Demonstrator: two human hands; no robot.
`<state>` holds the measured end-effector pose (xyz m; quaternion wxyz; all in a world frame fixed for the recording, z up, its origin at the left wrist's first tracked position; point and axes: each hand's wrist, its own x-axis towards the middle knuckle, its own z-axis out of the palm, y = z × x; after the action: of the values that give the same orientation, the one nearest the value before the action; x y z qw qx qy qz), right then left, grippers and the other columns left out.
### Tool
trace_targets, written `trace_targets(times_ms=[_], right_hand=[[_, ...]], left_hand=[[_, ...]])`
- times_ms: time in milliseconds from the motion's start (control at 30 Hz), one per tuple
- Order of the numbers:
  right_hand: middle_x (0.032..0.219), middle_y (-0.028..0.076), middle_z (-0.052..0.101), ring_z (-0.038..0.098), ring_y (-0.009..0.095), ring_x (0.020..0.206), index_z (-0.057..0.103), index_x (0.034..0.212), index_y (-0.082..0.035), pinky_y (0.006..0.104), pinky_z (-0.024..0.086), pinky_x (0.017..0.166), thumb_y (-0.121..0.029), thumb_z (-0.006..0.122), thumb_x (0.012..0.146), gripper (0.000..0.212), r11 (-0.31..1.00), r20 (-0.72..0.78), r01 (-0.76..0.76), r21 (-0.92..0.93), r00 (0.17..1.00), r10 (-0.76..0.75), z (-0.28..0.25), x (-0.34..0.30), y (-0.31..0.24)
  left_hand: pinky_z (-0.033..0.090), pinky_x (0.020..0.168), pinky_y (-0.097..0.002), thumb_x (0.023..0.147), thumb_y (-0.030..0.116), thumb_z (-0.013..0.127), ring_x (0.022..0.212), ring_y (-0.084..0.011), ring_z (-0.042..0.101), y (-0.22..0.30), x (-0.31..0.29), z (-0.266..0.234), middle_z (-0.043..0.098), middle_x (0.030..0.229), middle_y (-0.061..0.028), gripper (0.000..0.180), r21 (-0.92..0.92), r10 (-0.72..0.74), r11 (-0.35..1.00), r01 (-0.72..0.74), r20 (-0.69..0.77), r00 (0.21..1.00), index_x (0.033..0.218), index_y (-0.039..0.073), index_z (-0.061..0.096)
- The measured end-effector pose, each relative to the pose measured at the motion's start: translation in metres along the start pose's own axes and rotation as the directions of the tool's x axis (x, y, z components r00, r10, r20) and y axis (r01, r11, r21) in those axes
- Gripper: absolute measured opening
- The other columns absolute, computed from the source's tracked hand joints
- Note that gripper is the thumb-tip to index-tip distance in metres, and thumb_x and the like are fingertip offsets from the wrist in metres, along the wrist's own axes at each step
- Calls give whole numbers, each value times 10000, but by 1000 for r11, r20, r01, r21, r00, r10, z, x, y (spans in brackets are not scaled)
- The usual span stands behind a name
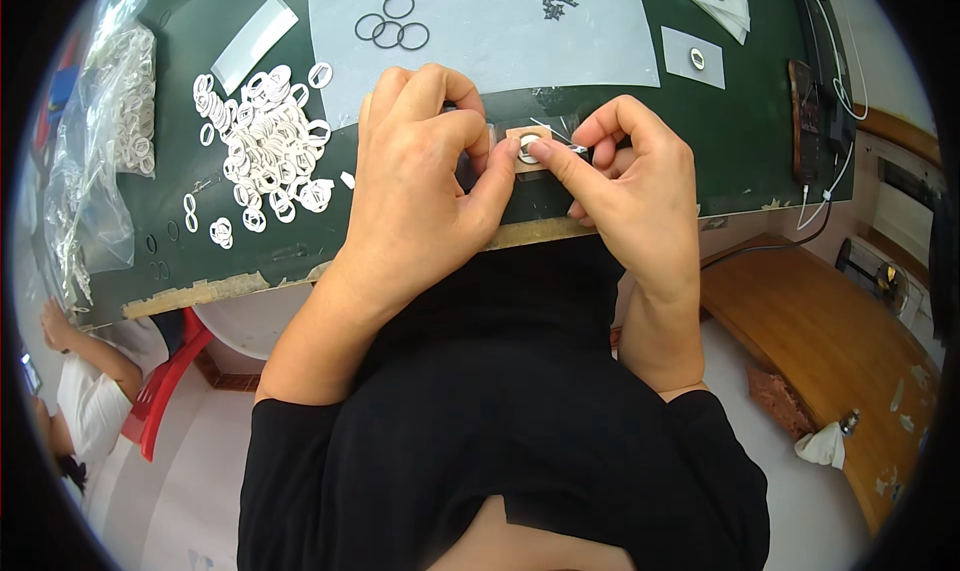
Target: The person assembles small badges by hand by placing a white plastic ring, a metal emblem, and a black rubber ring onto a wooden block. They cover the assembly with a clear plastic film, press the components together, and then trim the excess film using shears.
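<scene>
Both my hands meet over the table's near edge, around a small oval ring piece point(529, 149) with a silvery rim. It sits on a tan square pad point(527, 132). My left hand point(415, 166) is closed, its thumb tip against the ring's left side and its index finger curled. Something dark shows partly behind those fingers. From the right, my right hand point(635, 161) presses its thumb onto the ring. A thin, shiny metal tool point(577, 149), perhaps tweezers, lies between that thumb and the curled fingers; most of it is hidden.
White oval rings point(270, 141) lie piled at left, beside a plastic bag point(135, 101) of similar rings. Black O-rings point(390, 33) and small dark parts point(555, 6) rest on a pale sheet point(470, 61). Ring pieces on white cards point(692, 58) lie at right. Another person's arm point(105, 366) is at lower left.
</scene>
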<state>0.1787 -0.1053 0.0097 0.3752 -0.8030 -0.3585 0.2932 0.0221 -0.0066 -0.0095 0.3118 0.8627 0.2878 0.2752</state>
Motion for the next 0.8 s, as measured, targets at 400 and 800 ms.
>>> trace_targets(times_ms=[400, 800], right_hand=[[699, 53, 561, 516, 141, 580, 618, 791, 2, 301, 453, 538, -280, 890, 774, 392, 999, 7, 39, -14, 999, -39, -1, 1, 5], [687, -6, 591, 564, 57, 502, 631, 885, 16, 214, 423, 449, -114, 751, 930, 182, 899, 214, -148, 412, 975, 63, -25, -3, 3]], left_hand=[[417, 768, -342, 795, 72, 794, 890, -250, 499, -1, 0, 1, 592, 930, -80, 248, 27, 19, 999, -19, -15, 1000, 698, 8, 576], [367, 774, -387, 804, 109, 800, 879, -268, 485, 21, -7, -14, 566, 913, -69, 225, 81, 36, 996, -32, -39, 999, 690, 57, 614]])
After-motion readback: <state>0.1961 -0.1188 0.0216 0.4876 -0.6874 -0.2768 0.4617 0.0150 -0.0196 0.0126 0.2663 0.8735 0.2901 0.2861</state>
